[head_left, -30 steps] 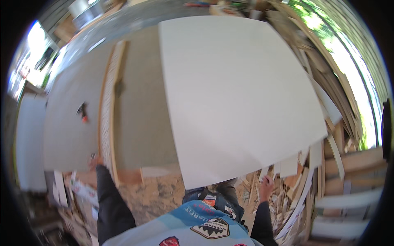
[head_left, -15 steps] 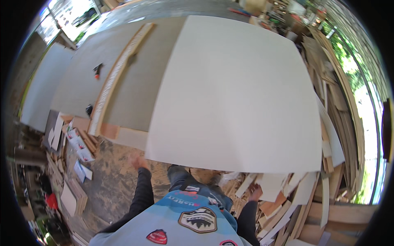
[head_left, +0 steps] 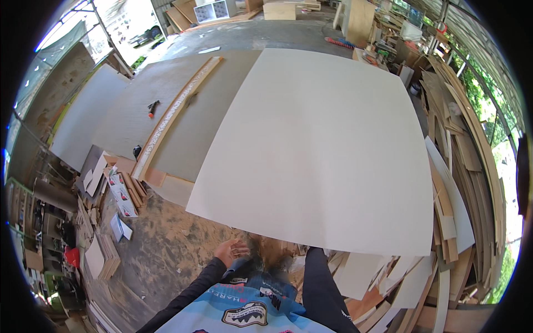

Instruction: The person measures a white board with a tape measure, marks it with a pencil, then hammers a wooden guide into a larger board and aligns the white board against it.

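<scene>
A large white sheet lies over the right part of a wide grey board surface, its near edge jutting toward my body. My left hand is in front of that near edge, apart from it, its fingers stretched and holding nothing. The right sleeve reaches forward to the sheet's near edge, and the hand beyond it is hidden beneath the sheet. On the grey board left of the sheet rests a long wooden strip. Further left are a small black-and-orange tool and a small black object.
Offcuts and boards are heaped at my right, beside long planks. At the left stand scrap pieces, a printed carton and stacked panels. Sawdust covers the floor. Another white panel stands beyond the grey board.
The view has tipped upward. My left hand has moved right, in front of the sheet's near edge. My right arm has reached forward, and its hand has gone under the sheet, whose near edge now slants.
</scene>
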Available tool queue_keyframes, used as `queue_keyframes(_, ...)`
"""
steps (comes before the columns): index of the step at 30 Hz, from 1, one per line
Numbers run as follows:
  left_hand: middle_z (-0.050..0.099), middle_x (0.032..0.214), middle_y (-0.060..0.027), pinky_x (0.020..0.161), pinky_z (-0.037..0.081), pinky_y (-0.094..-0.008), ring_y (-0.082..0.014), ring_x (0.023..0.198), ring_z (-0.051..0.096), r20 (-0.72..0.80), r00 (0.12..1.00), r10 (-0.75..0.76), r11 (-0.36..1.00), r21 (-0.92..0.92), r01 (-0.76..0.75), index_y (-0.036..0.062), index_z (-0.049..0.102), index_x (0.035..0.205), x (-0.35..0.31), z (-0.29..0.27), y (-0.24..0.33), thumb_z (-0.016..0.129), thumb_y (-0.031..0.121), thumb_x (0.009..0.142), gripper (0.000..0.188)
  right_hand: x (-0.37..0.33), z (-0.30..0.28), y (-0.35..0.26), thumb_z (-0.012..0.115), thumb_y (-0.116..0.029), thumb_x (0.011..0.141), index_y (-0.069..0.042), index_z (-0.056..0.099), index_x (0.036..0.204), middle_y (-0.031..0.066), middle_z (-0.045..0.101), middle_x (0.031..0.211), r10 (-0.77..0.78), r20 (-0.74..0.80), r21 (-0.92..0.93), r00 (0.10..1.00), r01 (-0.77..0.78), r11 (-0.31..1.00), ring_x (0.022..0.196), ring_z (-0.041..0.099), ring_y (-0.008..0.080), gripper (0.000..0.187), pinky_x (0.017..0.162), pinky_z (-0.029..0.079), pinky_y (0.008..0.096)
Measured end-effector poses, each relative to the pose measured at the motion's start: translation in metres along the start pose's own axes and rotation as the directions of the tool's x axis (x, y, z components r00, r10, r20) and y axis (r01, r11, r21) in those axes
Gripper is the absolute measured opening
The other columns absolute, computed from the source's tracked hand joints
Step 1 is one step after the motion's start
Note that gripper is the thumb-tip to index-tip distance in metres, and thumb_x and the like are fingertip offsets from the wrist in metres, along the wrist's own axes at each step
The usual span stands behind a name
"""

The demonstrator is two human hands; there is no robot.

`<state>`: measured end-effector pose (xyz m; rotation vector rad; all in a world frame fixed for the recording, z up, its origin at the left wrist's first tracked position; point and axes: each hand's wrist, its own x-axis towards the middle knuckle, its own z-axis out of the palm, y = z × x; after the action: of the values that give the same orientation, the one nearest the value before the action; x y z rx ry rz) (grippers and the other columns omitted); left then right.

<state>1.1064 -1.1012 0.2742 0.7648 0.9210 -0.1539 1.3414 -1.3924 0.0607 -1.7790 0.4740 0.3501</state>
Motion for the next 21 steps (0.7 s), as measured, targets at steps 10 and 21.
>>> queue_keyframes(10, 0.061, 0.115, -0.0185, 0.079, 0.050, -0.0400, -0.0314, 0.103, 0.063, 0.030, 1.000, -0.008, 0.998, -0.055, 0.010, 0.0015, 0.044, 0.126, 0.027, 0.070, 0.000, 0.048, 0.025, 0.096, 0.038, -0.021, 0.050, -0.024, 0.049, -0.043, 0.090, -0.005, 0.040, 0.137, 0.0190, 0.047, 0.134, 0.289, 0.239, 0.505, 0.927, -0.373, 0.778, 0.125, 0.043, 0.0338, 0.061, 0.106, 0.035, 0.0478)
queue_keyframes(21, 0.059, 0.111, -0.0107, 0.079, 0.054, -0.0434, -0.0281, 0.091, 0.063, -0.334, 0.882, 0.331, 0.808, -0.383, -0.448, 0.0059, 0.048, 0.121, 0.104, 0.033, -0.014, 0.056, 0.016, 0.095, 0.029, -0.036, -0.128, 0.010, 0.042, -0.054, 0.092, -0.005, 0.035, 0.141, 0.0177, 0.040, 0.140, 0.149, 0.005, 0.915, 0.989, -0.064, 0.398, 0.133, 0.037, 0.0306, 0.070, 0.110, 0.032, 0.0480)
